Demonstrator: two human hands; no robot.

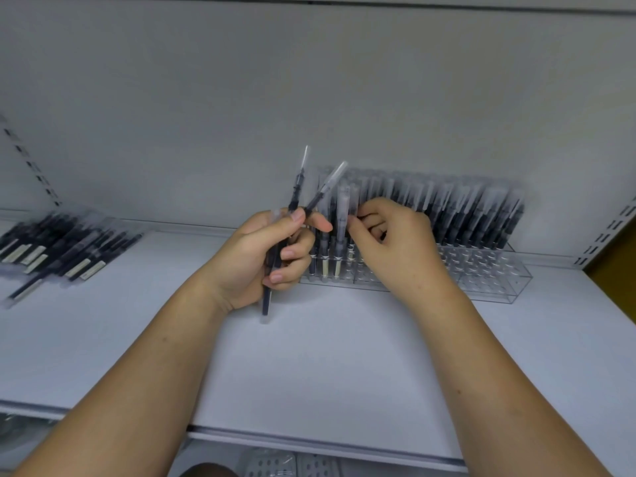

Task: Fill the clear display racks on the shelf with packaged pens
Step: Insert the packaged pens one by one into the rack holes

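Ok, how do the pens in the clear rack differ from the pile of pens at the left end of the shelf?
The pens in the rack stand upright, held by the clear rack; the pile lies flat on the shelf. The pens in the rack line up in neat rows; the pile overlaps loosely at a slant. Both are dark pens in clear sleeves with pale labels.

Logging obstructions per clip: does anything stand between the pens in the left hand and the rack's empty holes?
Only the right hand, pinching a racked pen, sits between the packaged pens in the left hand and the clear rack's empty front holes. Nothing else visible.
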